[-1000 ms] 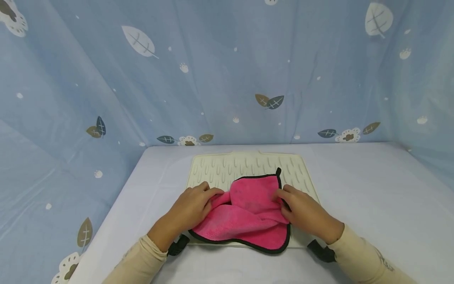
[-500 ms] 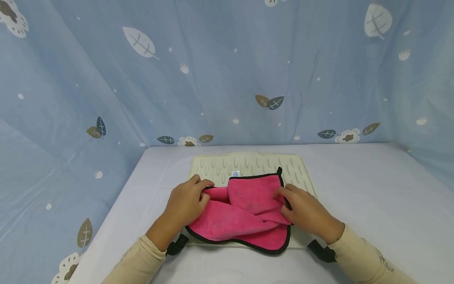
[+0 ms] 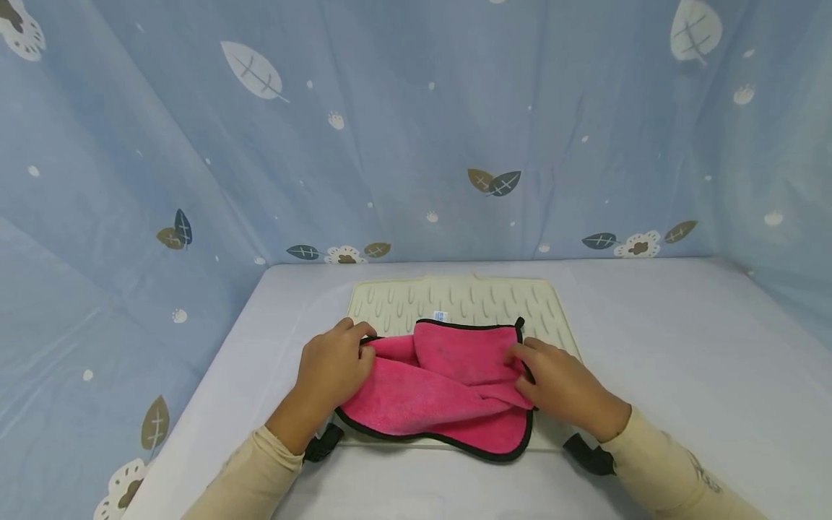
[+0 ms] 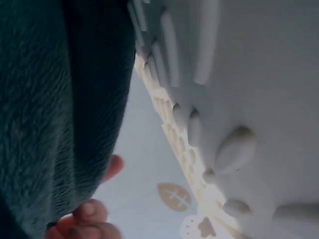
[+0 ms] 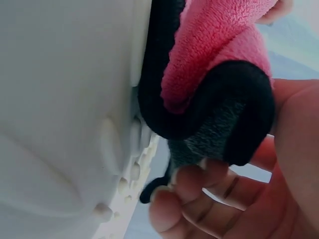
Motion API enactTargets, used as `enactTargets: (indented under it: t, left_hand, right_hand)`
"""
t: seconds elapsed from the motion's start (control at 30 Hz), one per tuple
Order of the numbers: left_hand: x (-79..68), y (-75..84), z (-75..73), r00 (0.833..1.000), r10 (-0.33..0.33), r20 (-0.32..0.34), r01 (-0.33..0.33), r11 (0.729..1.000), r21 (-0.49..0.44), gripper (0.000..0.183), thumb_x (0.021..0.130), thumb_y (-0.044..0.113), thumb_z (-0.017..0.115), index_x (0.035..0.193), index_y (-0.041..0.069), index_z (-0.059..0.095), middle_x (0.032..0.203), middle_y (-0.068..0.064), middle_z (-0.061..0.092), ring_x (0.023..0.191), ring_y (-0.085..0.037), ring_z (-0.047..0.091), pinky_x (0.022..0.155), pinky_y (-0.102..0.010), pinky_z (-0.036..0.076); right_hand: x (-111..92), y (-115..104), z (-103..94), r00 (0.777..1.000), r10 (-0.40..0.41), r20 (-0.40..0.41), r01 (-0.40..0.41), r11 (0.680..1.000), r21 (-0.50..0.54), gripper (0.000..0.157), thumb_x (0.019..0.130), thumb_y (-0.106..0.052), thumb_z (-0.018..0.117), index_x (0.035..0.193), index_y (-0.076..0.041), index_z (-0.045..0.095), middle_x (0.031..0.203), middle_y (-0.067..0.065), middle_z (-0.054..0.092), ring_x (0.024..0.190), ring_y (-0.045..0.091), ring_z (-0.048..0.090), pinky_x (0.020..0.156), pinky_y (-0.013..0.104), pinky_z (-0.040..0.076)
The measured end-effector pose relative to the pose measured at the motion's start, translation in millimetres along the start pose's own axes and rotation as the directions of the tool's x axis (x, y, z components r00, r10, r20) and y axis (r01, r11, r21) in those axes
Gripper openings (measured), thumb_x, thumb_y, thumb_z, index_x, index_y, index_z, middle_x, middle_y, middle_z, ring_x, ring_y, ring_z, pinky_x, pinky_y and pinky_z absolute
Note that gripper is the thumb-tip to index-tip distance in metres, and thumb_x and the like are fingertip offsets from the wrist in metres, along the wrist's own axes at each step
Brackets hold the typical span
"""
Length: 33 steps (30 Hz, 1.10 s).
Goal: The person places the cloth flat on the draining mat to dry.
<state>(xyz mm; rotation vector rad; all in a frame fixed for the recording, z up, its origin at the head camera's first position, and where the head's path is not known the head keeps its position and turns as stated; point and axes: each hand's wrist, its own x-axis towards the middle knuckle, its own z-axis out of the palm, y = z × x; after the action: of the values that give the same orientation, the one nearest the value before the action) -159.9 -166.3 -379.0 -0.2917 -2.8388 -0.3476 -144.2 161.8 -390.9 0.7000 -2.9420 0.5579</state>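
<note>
Cloth (image 3: pixel 422 401), pink with black edging, over a ridged cream mat (image 3: pixel 390 307) on the white counter (image 3: pixel 669 361), hiding the mat's middle, left hand (image 3: pixel 333 368) and right hand (image 3: pixel 562 383) each pinching an edge, leaf-print curtain (image 3: pixel 403 144) behind.

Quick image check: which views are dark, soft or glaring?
Head: evenly lit, cloth and mat readable. Left wrist: cloth dark, near mat shadowed and soft, a bright washed-out strip beyond. Right wrist: cloth's pile readable, near mat dim and soft.
</note>
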Motion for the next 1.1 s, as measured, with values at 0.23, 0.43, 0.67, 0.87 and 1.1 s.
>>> enactTargets:
  t: [0.23, 0.43, 0.67, 0.87, 1.1]
  left_hand:
    - [-0.6, 0.7, 3.2, 0.991, 0.022, 0.129, -0.027, 0.999, 0.035, 0.023, 0.088, 0.023, 0.061, 0.107, 0.016, 0.073, 0.096, -0.005, 0.067, 0.062, -0.021, 0.057, 0.060, -0.037, 0.049]
    - [-0.7, 3.0, 6.3, 0.987, 0.068, 0.149, -0.072, 0.997, 0.023, 0.027, 0.091, 0.025, 0.064, 0.115, 0.015, 0.072, 0.099, -0.006, 0.067, 0.088, -0.023, 0.064, 0.076, -0.043, 0.054]
    - [-0.6, 3.4, 9.5, 0.985, 0.115, 0.132, -0.118, 0.993, 0.022, 0.023, 0.091, 0.028, 0.071, 0.111, 0.016, 0.073, 0.092, -0.003, 0.067, 0.085, -0.022, 0.065, 0.076, -0.041, 0.053]
    - [-0.4, 3.5, 8.1, 0.986, 0.149, 0.080, -0.148, 0.989, -0.016, 0.015, 0.090, 0.029, 0.074, 0.100, 0.018, 0.073, 0.085, 0.002, 0.067, 0.079, -0.020, 0.066, 0.073, -0.039, 0.052]
    - [0.6, 4.1, 7.5, 0.984, 0.170, 0.054, -0.166, 0.984, -0.064, 0.012, 0.087, 0.025, 0.078, 0.096, 0.019, 0.072, 0.079, 0.005, 0.064, 0.071, -0.012, 0.058, 0.071, -0.035, 0.050]
  right_hand:
    - [0.5, 1.0, 0.4, 0.997, 0.026, 0.067, -0.028, 0.999, 0.024, 0.020, 0.083, -0.003, 0.068, 0.100, -0.013, 0.069, 0.092, -0.002, 0.062, 0.074, 0.008, 0.051, 0.063, 0.026, 0.047]
    - [0.1, 2.4, 0.7, 0.999, 0.002, 0.045, -0.002, 1.000, -0.002, 0.019, 0.084, -0.004, 0.068, 0.100, -0.014, 0.068, 0.092, -0.002, 0.061, 0.073, 0.007, 0.052, 0.062, 0.026, 0.047]
    - [-0.9, 2.9, 2.3, 0.999, -0.020, 0.026, 0.020, 0.999, -0.027, 0.017, 0.087, -0.007, 0.070, 0.102, -0.014, 0.069, 0.091, -0.003, 0.061, 0.075, 0.005, 0.055, 0.065, 0.026, 0.051]
    - [-0.5, 1.5, 0.4, 0.997, -0.078, -0.013, 0.077, 0.996, -0.040, 0.020, 0.084, -0.005, 0.075, 0.102, -0.013, 0.071, 0.090, -0.003, 0.062, 0.076, 0.006, 0.058, 0.065, 0.025, 0.053]
    - [-0.3, -0.3, -0.3, 0.994, -0.100, -0.051, 0.097, 0.994, -0.046, 0.021, 0.083, -0.003, 0.077, 0.101, -0.013, 0.072, 0.088, -0.005, 0.065, 0.079, 0.007, 0.063, 0.069, 0.027, 0.056]
